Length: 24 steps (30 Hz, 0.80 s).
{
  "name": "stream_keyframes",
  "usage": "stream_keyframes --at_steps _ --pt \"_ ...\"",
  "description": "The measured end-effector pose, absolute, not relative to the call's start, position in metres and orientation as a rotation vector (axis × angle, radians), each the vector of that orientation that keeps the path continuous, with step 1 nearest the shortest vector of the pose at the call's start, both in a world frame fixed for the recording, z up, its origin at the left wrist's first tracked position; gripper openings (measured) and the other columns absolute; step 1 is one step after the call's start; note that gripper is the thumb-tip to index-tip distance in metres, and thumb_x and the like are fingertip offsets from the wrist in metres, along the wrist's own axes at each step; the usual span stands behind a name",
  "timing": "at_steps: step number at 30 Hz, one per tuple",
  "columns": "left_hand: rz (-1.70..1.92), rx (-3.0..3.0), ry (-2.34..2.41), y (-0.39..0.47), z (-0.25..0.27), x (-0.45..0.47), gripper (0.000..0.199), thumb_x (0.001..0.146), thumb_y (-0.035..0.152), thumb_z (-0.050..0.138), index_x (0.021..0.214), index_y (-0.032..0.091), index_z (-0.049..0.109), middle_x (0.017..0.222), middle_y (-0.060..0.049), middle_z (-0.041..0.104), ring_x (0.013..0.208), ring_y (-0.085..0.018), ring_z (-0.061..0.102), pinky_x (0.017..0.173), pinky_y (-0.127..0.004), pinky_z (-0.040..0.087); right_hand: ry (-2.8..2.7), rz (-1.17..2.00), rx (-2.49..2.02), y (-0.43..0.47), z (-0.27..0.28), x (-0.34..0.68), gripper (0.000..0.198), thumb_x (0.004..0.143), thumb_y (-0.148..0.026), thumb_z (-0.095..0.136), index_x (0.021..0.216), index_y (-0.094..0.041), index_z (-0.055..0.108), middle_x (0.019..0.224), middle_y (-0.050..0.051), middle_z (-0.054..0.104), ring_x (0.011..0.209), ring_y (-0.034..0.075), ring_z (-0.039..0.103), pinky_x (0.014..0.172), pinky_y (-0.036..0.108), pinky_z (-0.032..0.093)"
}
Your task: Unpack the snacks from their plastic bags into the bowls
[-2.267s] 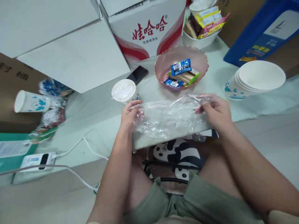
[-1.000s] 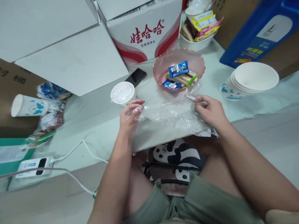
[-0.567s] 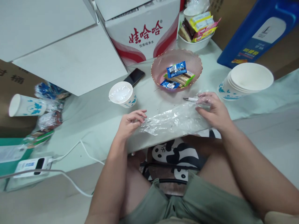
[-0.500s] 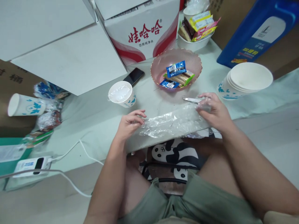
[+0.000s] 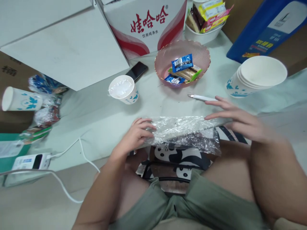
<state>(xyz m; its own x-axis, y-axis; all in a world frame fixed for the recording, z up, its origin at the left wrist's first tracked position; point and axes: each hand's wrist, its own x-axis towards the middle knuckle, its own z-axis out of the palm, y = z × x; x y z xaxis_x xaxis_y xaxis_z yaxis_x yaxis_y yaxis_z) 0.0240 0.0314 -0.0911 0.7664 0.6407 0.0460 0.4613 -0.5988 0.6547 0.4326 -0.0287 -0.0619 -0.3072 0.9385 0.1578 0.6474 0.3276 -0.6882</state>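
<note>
A sheet of clear plastic film [image 5: 184, 132] lies over the near edge of the pale green table [image 5: 100, 111] and hangs down past it. My left hand [image 5: 136, 135] pinches the film's left end at the table edge. My right hand [image 5: 236, 118] hovers flat with fingers spread over the film's right end, holding nothing. A small white utility knife [image 5: 200, 97] lies just beyond my right fingertips. A pink bowl [image 5: 206, 54] with wrapped snacks stands behind it.
A paper cup covered with film [image 5: 122, 89] stands left of the pink bowl, a black phone [image 5: 137, 70] behind it. Stacked paper bowls [image 5: 257, 76] sit at right. White boxes [image 5: 67, 44], a lying cup [image 5: 19, 99], snack wrappers [image 5: 45, 105] and a power strip [image 5: 28, 161] fill the left.
The film has been drawn toward me and now hangs over the table edge. My right hand let go of it and opened flat. The knife now lies bare on the table.
</note>
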Motion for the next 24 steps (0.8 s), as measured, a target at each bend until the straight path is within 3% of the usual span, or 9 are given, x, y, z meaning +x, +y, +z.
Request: stream_keyframes --at_steps 2,4,7,10,13,16,18,21,24 --pt "0.309 2.339 0.844 0.027 -0.091 0.026 0.042 0.073 0.001 0.060 0.087 0.035 0.080 0.116 0.001 0.077 0.135 -0.029 0.054 0.122 -0.060 0.022 -1.908 0.551 -1.472 -0.022 -0.055 0.417 0.020 0.086 -0.038 0.058 0.093 -0.030 0.075 0.126 0.006 0.072 0.129 0.034 0.059 0.112 0.057 0.040" --pt "0.266 2.349 0.854 0.024 -0.089 0.027 0.046 0.070 0.000 0.057 0.088 0.035 0.080 0.119 0.001 0.076 0.137 -0.029 0.052 0.122 -0.061 0.020 -1.915 0.473 -1.570 -0.014 -0.054 0.391 0.028 0.082 -0.046 0.065 0.101 -0.026 0.072 0.114 0.010 0.075 0.111 0.034 0.067 0.102 0.055 0.047" --pt "0.243 2.353 0.852 0.023 -0.085 0.029 0.049 0.067 -0.001 0.054 0.088 0.035 0.080 0.121 0.002 0.076 0.137 -0.029 0.052 0.121 -0.063 0.020 -2.190 0.569 -1.644 -0.003 -0.059 0.352 0.038 0.079 -0.041 0.069 0.112 -0.024 0.069 0.111 0.011 0.076 0.108 0.035 0.066 0.096 0.053 0.047" --pt "0.426 2.282 0.844 0.025 -0.085 0.031 0.047 0.067 0.002 0.052 0.088 0.033 0.079 0.117 0.000 0.077 0.131 -0.028 0.056 0.119 -0.060 0.029 -2.322 0.697 -1.715 0.001 -0.062 0.334 0.008 0.081 -0.025 0.060 0.084 -0.024 0.067 0.086 0.006 0.074 0.086 0.027 0.066 0.079 0.041 0.046" --pt "0.954 1.955 1.040 0.027 -0.089 0.036 0.043 0.069 0.008 0.055 0.100 0.028 0.075 0.125 -0.005 0.071 0.128 -0.026 0.058 0.115 -0.050 0.041 -1.993 0.914 -1.661 0.002 -0.059 0.334 0.008 0.081 -0.023 0.056 0.073 -0.023 0.057 0.068 0.001 0.062 0.065 0.017 0.055 0.063 0.032 0.038" --pt "1.272 1.319 1.149 0.032 -0.090 0.050 0.037 0.074 0.023 0.063 0.110 0.028 0.068 0.131 -0.006 0.065 0.133 -0.024 0.056 0.113 -0.041 0.045 -1.464 1.122 -1.534 0.004 -0.059 0.334 0.010 0.080 -0.030 0.058 0.075 -0.023 0.053 0.062 -0.003 0.053 0.056 0.013 0.048 0.057 0.029 0.037" --pt "1.174 0.942 1.070 0.034 -0.087 0.065 0.036 0.078 0.040 0.066 0.111 0.026 0.065 0.129 -0.008 0.065 0.131 -0.024 0.058 0.110 -0.039 0.048 -1.150 1.279 -1.464 0.006 -0.061 0.329 0.011 0.078 -0.030 0.060 0.076 -0.023 0.050 0.061 -0.005 0.051 0.051 0.011 0.046 0.054 0.027 0.038" --pt "0.941 0.564 0.938 0.034 -0.078 0.086 0.056 0.074 0.063 0.071 0.105 0.018 0.065 0.121 -0.015 0.069 0.126 -0.029 0.062 0.108 -0.039 0.050 -0.846 1.480 -1.387 0.006 -0.062 0.318 0.018 0.074 -0.030 0.064 0.076 -0.023 0.047 0.070 -0.004 0.060 0.052 0.009 0.052 0.052 0.025 0.041" --pt "0.876 0.421 0.875 0.035 -0.071 0.095 0.061 0.067 0.065 0.078 0.105 0.018 0.063 0.121 -0.015 0.068 0.130 -0.035 0.059 0.106 -0.043 0.052 -0.809 1.683 -1.357 -0.001 -0.060 0.311 0.029 0.069 -0.028 0.073 0.075 -0.023 0.045 0.084 -0.002 0.069 0.058 0.009 0.059 0.054 0.024 0.046"
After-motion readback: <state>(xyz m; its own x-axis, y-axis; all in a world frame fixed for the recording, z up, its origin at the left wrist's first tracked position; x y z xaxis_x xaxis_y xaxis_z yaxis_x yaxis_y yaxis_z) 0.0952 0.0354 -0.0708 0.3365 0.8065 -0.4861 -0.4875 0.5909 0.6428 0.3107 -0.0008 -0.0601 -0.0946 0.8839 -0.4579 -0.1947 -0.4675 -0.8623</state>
